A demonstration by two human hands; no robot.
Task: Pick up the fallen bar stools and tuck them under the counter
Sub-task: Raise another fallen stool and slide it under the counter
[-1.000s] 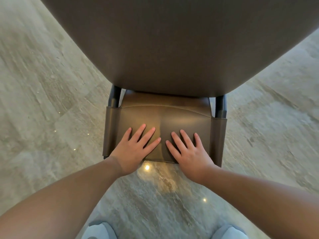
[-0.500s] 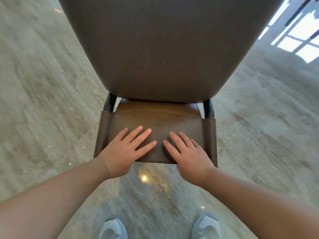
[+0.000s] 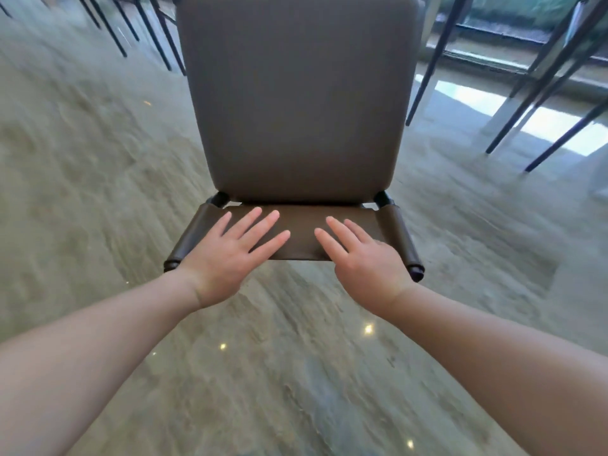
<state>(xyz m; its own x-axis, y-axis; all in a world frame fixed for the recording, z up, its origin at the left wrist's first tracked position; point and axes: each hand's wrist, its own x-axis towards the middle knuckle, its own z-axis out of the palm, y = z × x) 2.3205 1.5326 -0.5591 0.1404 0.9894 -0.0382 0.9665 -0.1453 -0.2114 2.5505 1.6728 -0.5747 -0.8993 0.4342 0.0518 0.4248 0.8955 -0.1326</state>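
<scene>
Pushing with both palms, we have the bar stool (image 3: 296, 93) standing further from us than it was a second ago: then its seat filled the top of the view and hid the room, now the whole seat shows with dark legs (image 3: 543, 77) of other stools beyond it, so we judge it upright and sliding forward. Our left hand (image 3: 227, 255) and right hand (image 3: 362, 258) lie flat on the brown backrest band (image 3: 299, 238), fingers straight and spread, gripping nothing; the fingertips point toward the seat, which sits just past them. Whether a counter stands above those legs we cannot tell, as the frame cuts them off. Under the wrists runs a glossy, stone-like floor (image 3: 98, 192) with small light reflections; far beyond the right fingers, bright daylight falls through a low window (image 3: 513, 24).
</scene>
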